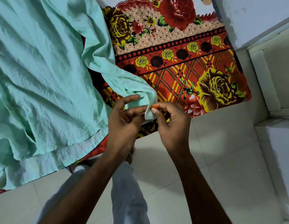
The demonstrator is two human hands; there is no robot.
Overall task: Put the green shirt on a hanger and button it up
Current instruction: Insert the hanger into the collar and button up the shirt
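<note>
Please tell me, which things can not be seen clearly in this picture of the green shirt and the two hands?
- Hanger: none shows in the head view; the light green cotton shirt runs off the left and top edges.
- Button: too small to tell at the cuff of the sleeve, where the left hand and right hand pinch it.
- Red floral bedcover: its left part lies under the shirt.

A home bedroom: a bed spread with a floral bedsheet lies just beyond the hands, pale floor tiles run beneath them, and a white wall rises at their right.
</note>
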